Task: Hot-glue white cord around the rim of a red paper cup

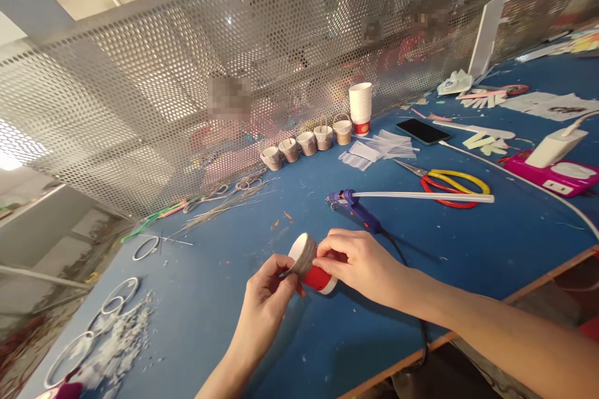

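Observation:
A red and white paper cup (pixel 320 278) lies tilted between my two hands, just above the blue table. Grey-brown twine (pixel 305 255) is wrapped around the part near its rim. My left hand (pixel 271 290) grips the cup at the rim side, thumb and fingers closed on it. From the other side, my right hand (pixel 349 259) pinches at the edge of the twine against the cup wall; its fingertips are partly hidden. Just beyond the right hand rests a blue glue gun (pixel 353 209) with a long clear glue stick (pixel 421 197) sticking out of it.
Several small twine-covered cups (pixel 306 143) line the perforated metal screen (pixel 140 93), beside a stack of paper cups (pixel 360 106). Scissors (pixel 456 187), a phone (pixel 423 131), paper strips (pixel 379 148) and a pink power strip (pixel 555 173) lie to the right. Cord lengths (pixel 219 206) and white rings (pixel 119 296) lie left.

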A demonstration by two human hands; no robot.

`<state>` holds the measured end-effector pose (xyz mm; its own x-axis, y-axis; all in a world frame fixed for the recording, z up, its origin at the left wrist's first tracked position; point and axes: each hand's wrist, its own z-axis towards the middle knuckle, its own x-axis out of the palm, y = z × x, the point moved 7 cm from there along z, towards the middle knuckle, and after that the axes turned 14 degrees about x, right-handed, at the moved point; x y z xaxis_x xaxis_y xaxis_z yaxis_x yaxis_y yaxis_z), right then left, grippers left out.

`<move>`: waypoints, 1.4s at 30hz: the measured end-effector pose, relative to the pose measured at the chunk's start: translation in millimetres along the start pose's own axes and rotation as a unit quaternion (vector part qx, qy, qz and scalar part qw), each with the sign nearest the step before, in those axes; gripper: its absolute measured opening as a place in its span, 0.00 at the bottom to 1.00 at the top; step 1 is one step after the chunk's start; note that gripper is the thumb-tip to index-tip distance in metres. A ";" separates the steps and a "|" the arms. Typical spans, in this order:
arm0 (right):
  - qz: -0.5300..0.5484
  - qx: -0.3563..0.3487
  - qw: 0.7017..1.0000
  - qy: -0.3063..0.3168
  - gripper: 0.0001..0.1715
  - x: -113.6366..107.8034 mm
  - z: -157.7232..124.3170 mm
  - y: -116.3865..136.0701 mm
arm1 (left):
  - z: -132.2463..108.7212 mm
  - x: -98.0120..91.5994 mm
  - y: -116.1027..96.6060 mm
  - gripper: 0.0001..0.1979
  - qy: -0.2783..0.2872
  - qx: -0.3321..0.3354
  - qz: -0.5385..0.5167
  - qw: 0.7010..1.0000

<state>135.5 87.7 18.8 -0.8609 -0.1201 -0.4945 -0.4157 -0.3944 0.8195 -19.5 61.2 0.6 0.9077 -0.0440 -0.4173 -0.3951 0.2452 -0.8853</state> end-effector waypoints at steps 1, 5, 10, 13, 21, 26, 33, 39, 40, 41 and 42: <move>-0.003 -0.003 1.000 0.000 0.06 -0.4 0.2 0.4 | 0.2 0.1 -0.2 0.07 0.000 0.004 -0.002 1.000; 0.002 -0.007 1.000 -0.003 0.05 -2.9 1.1 0.4 | 1.6 2.6 -3.2 0.09 0.009 0.017 -0.016 1.000; -0.004 -0.014 1.000 -0.009 0.06 -4.3 0.7 -0.4 | 1.6 3.4 -5.1 0.12 0.013 0.016 -0.005 1.000; -0.008 -0.027 1.000 -0.011 0.06 -3.7 -0.3 0.9 | 1.0 3.8 -5.5 0.12 0.014 0.017 0.002 1.000; -0.027 -0.057 0.997 -0.034 0.11 -3.5 -0.9 5.1 | 2.2 6.0 -6.5 0.13 0.022 0.016 0.009 1.000; -0.026 -0.052 0.998 -0.034 0.09 -2.5 -1.1 3.9 | 1.7 6.1 -5.9 0.12 0.020 0.022 0.000 1.000; -0.029 -0.043 0.998 -0.036 0.10 -3.3 -0.4 2.3 | 1.1 5.5 -0.9 0.14 0.020 0.001 -0.042 0.999; -0.023 -0.025 0.999 -0.030 0.08 -3.3 2.1 -0.5 | 1.9 5.9 3.9 0.14 0.002 -0.026 -0.116 0.993; -0.018 -0.021 0.999 -0.030 0.08 -4.0 2.8 -1.2 | 2.3 6.6 4.1 0.14 0.003 -0.033 -0.124 0.992; -0.011 -0.018 0.999 -0.030 0.08 -5.1 3.4 -1.8 | 2.8 7.2 4.2 0.14 0.006 -0.040 -0.130 0.991; -0.003 -0.016 0.999 -0.030 0.08 -6.4 4.0 -2.3 | 3.4 7.3 4.2 0.14 0.006 -0.046 -0.136 0.990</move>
<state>140.8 93.0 21.3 -0.8749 -0.0627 -0.4803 -0.4123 -0.4242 0.8063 -14.0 65.2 -5.5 0.9808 -0.1071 -0.1627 -0.1481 0.1330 -0.9800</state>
